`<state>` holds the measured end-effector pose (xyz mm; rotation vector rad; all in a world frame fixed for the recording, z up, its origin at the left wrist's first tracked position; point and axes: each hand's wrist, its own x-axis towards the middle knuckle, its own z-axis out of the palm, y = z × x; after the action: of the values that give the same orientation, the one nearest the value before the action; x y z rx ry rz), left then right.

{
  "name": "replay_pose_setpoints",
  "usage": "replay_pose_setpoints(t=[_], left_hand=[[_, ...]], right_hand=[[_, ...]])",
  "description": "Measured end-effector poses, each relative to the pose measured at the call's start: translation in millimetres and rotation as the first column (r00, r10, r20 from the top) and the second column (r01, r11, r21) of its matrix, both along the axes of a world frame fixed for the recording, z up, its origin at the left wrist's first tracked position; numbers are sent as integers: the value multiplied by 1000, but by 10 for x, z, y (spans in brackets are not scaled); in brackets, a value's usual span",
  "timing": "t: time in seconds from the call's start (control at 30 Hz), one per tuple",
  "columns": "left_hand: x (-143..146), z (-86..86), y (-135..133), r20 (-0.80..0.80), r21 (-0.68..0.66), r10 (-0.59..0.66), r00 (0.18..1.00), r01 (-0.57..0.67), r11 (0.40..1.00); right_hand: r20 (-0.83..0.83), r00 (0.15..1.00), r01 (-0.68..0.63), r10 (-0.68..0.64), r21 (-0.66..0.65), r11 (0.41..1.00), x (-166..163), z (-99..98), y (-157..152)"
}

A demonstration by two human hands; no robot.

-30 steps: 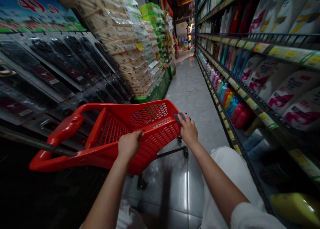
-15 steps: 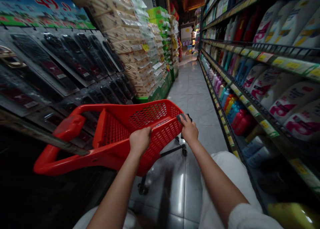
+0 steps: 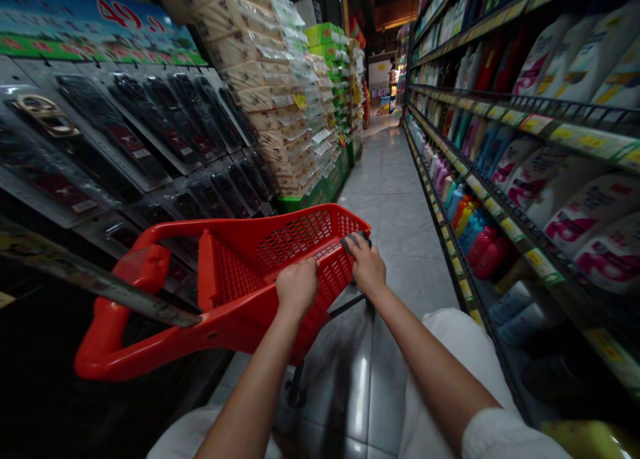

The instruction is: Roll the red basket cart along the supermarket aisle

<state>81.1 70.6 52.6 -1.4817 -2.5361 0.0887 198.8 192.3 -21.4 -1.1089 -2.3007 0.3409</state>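
A red plastic shopping trolley (image 3: 240, 272) with perforated walls stands tilted in a store aisle, its looped handle (image 3: 125, 305) pointing to the lower left. My left hand (image 3: 297, 287) is closed over the near rim of the basket. At the basket's far right corner my right hand (image 3: 367, 267) grips the rim together with a dark flat object (image 3: 353, 240). I cannot make out what that object is. The basket's inside looks bare.
On the left hang dark packaged goods (image 3: 150, 125), then stacked tissue packs (image 3: 270, 99) and green boxes (image 3: 325, 35). Shelves of bottles (image 3: 525, 152) with yellow price tags line the right. A glossy tiled aisle floor (image 3: 390, 192) runs ahead.
The trolley has swung and shifted right and slightly forward. My left hand has slid right along the rim, closer to my right hand. The view has moved forward down the aisle.
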Motion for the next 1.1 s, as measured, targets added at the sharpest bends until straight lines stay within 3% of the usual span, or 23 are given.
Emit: replay_pose_setpoints(t=[0.1,0.17,0.23,0.3,0.37,0.43,0.53,0.63,0.73,0.87,0.93,1.1], left_hand=[[27,12,-4,1,3,-8,1000,8,1000],[42,16,-16,-8,10,-14,1000,14,1000],[55,14,-31,-23,7,-13,1000,13,1000],[67,7,-45,-42,-1,-11,999,11,1000],[76,-5,-54,-66,0,-18,998,18,1000],[82,-18,-55,-91,11,-29,995,31,999],[83,-31,-39,-121,30,-32,992,36,999],[83,-29,-15,-127,35,-27,992,31,999],[86,-19,2,-121,32,-33,992,38,999],[113,-12,-1,-130,31,-24,991,28,999],[138,-13,-7,-131,28,-14,991,17,999],[195,-16,-13,-134,-2,10,991,-11,1000]], right_hand=[[-6,988,-153,154,77,985,-50,-61,-259],[-24,983,-179,182,93,979,-35,-130,-281],[-95,989,-104,109,57,993,-5,-221,-138],[-220,974,41,-50,-45,998,-4,-337,90],[-350,913,153,-212,-188,970,-61,-476,276],[-456,843,165,-286,-289,943,-173,-628,314],[-537,813,81,-226,-279,957,-361,-859,63],[-490,859,34,-152,-242,970,-452,-1061,-301],[-478,862,24,-171,-299,954,-417,-1184,-410],[-574,691,174,-440,-459,871,-296,-1107,-56],[-597,639,223,-485,-459,860,-268,-977,171],[-578,770,131,-271,-272,953,-357,-785,352]])
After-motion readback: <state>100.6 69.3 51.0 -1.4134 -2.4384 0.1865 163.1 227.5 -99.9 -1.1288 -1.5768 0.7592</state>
